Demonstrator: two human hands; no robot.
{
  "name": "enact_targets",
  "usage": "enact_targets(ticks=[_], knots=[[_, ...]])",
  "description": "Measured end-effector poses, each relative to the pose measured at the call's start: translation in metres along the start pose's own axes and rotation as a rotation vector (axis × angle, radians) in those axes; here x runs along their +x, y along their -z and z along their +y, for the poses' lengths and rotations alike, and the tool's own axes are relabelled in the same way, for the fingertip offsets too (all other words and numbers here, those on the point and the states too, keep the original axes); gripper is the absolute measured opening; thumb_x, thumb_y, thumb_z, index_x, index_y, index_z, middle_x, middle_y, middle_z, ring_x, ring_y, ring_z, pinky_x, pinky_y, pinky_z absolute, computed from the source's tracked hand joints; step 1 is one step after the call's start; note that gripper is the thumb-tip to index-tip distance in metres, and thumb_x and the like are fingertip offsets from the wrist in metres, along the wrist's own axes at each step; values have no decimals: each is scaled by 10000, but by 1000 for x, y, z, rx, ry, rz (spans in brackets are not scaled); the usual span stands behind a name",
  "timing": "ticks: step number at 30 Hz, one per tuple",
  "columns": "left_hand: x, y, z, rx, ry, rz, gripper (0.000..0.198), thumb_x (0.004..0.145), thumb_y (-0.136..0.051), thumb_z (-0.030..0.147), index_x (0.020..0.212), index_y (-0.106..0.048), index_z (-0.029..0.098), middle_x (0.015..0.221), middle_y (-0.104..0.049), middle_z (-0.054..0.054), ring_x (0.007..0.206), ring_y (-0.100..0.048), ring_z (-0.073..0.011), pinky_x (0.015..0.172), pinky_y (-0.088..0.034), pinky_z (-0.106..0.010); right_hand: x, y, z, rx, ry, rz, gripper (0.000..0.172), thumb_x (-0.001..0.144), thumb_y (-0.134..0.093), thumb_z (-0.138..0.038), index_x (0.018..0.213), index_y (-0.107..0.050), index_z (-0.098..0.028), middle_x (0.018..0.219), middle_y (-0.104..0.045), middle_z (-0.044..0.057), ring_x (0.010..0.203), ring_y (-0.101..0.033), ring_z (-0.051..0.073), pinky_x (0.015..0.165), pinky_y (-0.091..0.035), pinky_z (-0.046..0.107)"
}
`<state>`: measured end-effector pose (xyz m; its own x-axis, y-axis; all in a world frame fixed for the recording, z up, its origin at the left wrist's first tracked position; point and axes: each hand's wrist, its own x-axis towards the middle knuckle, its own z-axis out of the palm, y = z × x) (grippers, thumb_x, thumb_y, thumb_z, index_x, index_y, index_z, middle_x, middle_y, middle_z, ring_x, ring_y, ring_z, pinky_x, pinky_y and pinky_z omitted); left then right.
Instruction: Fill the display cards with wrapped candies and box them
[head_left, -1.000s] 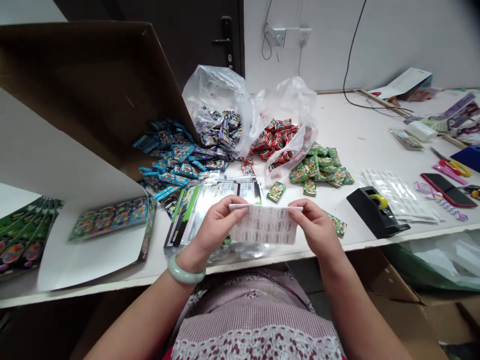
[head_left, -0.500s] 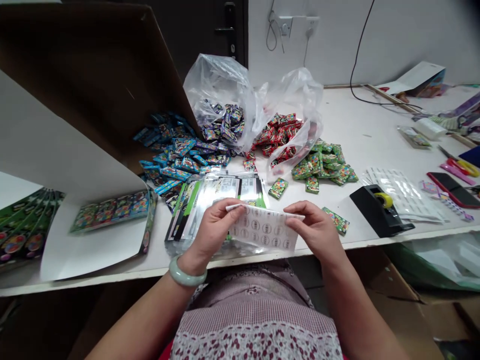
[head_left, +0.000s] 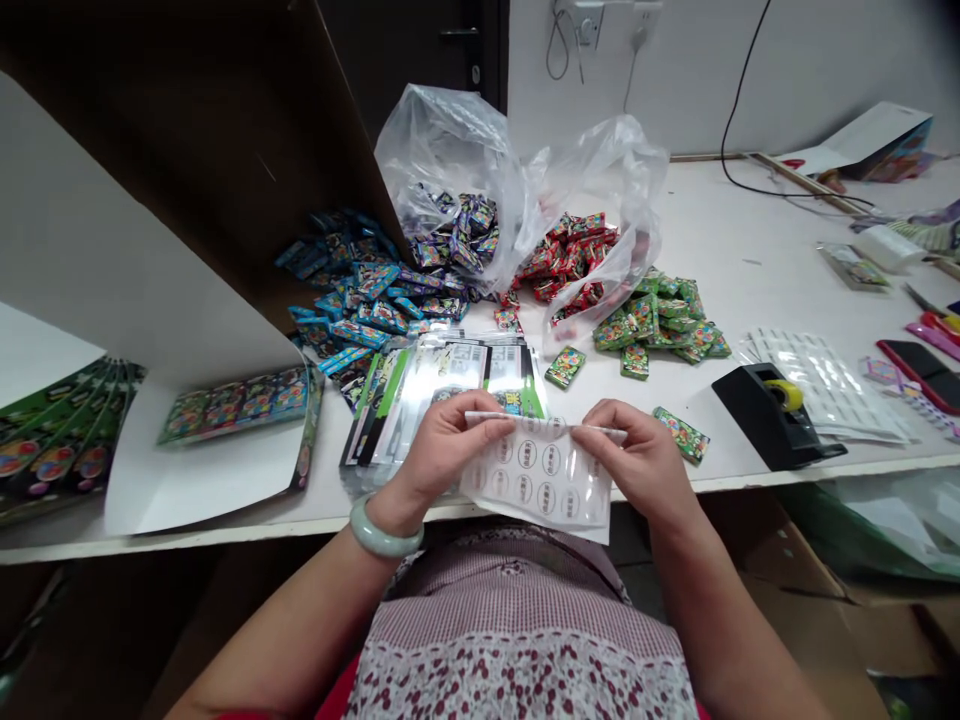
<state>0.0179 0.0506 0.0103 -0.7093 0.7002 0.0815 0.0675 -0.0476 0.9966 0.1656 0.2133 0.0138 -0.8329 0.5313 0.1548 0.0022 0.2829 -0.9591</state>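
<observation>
A sheet of round clear stickers (head_left: 536,475) with printed characters hangs between my hands at the table's front edge. My left hand (head_left: 454,440) pinches its upper left edge, and my right hand (head_left: 637,450) pinches the upper right. The top of the sheet looks folded over. Under and behind my left hand lies a stack of plastic pouches (head_left: 442,375) with green and black print. Just right of my right hand is a single green packet (head_left: 681,435). Another green packet (head_left: 565,368) lies beyond the sheet.
Blue packets (head_left: 367,315), purple packets (head_left: 472,235), red packets (head_left: 574,255) and green packets (head_left: 664,320) are heaped behind, some in clear plastic bags (head_left: 450,130). An open box (head_left: 202,490) stands left. Rightward are a black tape dispenser (head_left: 772,420), more sticker sheets (head_left: 825,385) and a phone (head_left: 922,373).
The sticker sheet has tilted to face me more, its lower edge dropping, and its printed circles show larger. Both hands keep their pinch. The view has shifted slightly.
</observation>
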Motion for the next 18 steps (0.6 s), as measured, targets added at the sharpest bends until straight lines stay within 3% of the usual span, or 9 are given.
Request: enact_targets(ticks=[7,12,18], knots=[[-1,0,1,-17,6,-44,64,739,-723,243,795,-726,211,835,-666,-36,762,-595,-158,653,-485,-264,0,0,2,31,5,11,142,778,-708,-319,742,-626,-209,749,-622,11,705,-570,147,598,-441,256],[1,-3,-3,-24,22,18,66,726,-711,261,699,-693,204,716,-621,-16,682,-566,-146,605,-466,-260,2,-1,1,17,-43,0,259,789,-683,-370,634,-579,-190,630,-570,-6,598,-514,122,557,-421,253],[2,-3,-9,-46,81,42,105,703,-724,297,736,-687,205,696,-607,-3,635,-539,-133,587,-461,-256,5,0,3,54,-102,16,206,741,-729,-373,716,-639,-190,669,-612,-8,600,-536,122,562,-435,245]])
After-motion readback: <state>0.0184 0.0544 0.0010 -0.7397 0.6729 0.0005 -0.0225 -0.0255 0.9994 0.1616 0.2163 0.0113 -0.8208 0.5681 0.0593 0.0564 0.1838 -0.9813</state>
